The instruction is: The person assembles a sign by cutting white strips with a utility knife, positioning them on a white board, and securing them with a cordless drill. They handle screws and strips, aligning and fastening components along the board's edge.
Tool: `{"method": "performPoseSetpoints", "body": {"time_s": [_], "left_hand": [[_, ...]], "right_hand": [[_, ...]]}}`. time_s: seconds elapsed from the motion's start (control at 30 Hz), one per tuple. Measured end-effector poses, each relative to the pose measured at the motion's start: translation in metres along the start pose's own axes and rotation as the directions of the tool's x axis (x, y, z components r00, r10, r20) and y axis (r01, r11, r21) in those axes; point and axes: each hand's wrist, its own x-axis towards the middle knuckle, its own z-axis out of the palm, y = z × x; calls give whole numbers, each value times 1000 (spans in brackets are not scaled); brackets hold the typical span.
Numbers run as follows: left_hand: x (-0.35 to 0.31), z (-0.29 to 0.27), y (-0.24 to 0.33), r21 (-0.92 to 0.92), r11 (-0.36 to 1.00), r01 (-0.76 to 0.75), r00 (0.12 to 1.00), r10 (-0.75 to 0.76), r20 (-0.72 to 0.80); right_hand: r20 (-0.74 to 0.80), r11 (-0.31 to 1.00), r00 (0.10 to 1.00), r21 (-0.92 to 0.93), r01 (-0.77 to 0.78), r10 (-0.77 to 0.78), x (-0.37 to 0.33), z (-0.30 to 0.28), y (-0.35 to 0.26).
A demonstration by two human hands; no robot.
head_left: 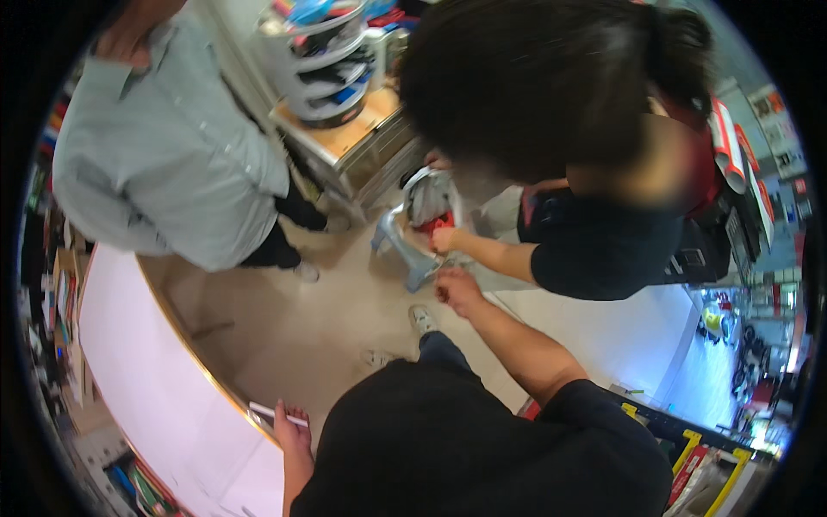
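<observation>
Low at the left, beside the curved table edge, my left hand [294,433] is closed round a slim white stick [278,414] that looks like a pen. My right hand [460,291] reaches forward at the middle, its fingers curled; anything inside them is too small or hidden to name. Just beyond it is a co-worker's hand [444,239], at a red item [438,223] in an open container with a pale rim. A grey-blue piece with leg-like prongs [405,251] stands beside that container, close to my right fingertips. Blur hides how these parts join.
A white curved table [151,345] with a wooden edge runs along the left. A person in a light shirt [172,146] stands at the far left; the co-worker in black [594,250] leans in from the right. A tiered round organizer [320,82] stands on a wooden-topped cabinet [349,138].
</observation>
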Motion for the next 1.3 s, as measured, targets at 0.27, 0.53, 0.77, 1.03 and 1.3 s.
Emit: {"method": "performPoseSetpoints", "body": {"time_s": [0.27, 0.53, 0.77, 1.03, 1.3], "left_hand": [[-11, 69, 2, 116, 993, -5, 999, 0, 40], [-26, 94, -6, 248, 968, -28, 996, 7, 85], [-32, 79, -9, 253, 967, -31, 999, 22, 38], [-26, 66, -12, 212, 977, -32, 996, 13, 92], [-29, 62, -14, 251, 966, -65, 994, 40, 100]], "right_hand": [[62, 998, 998, 56, -28, 24, -3, 6, 0], [4, 997, 999, 73, -39, 39, 4, -6, -7], [18, 996, 998, 64, -57, 55, 11, 0, 0], [-18, 997, 998, 48, -61, 62, 14, 6, 1], [4, 995, 999, 83, -49, 49, 8, 2, 2]]}}
